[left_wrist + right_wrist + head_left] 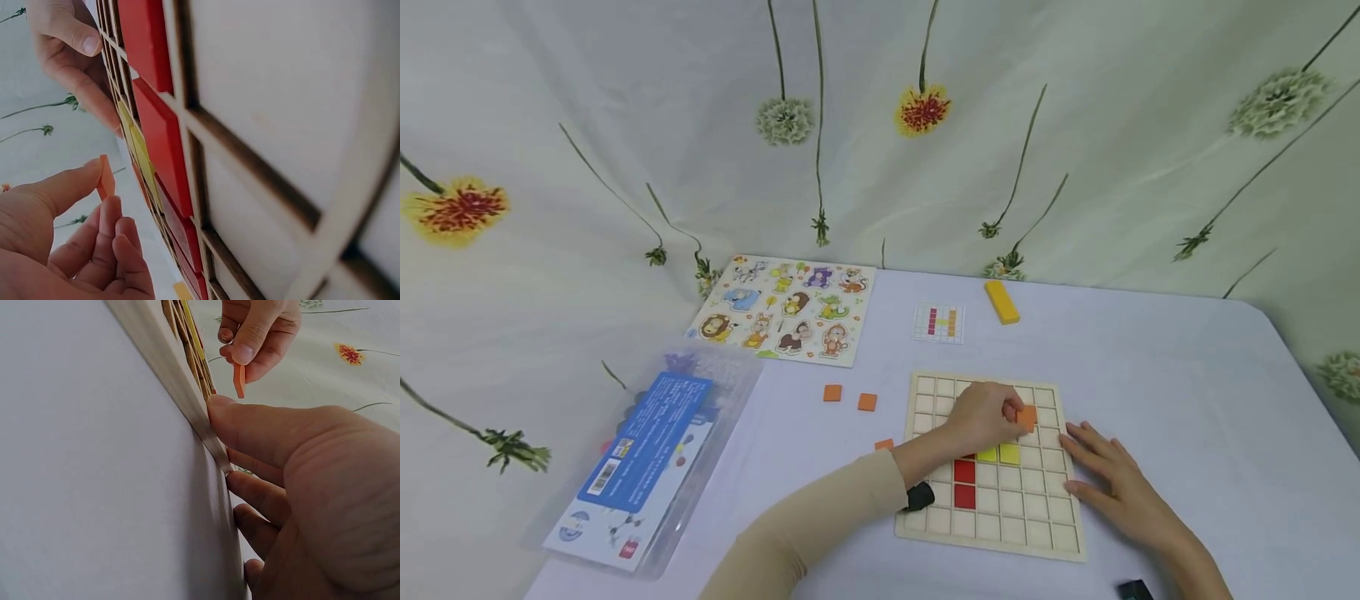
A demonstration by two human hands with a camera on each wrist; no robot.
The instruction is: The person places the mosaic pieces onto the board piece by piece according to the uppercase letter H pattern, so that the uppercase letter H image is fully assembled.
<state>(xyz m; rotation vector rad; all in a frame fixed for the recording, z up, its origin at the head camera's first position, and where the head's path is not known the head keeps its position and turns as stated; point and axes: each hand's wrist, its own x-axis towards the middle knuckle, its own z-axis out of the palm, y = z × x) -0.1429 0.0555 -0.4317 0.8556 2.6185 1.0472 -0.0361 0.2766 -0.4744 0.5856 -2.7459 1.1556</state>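
Orange square tile (1027, 418) is pinched by the left hand (983, 415); the right hand (1111, 482), fingers relaxed, touches a pale wooden grid board (1037, 507). Blue rectangular label (658, 417): print illegible.

Passage over the middle of the grid board (1051, 533) is obstructed by the left hand (983, 414); its right edge is partly blocked by the right hand (1114, 482). Clearance is found along its near edge.

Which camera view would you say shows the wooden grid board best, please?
The head view: it shows the grid board from above with all four corners visible, though the left hand hides some squares. The left wrist view gives only a close, slanted part of its face; the right wrist view shows mainly its edge, touched by the right hand.
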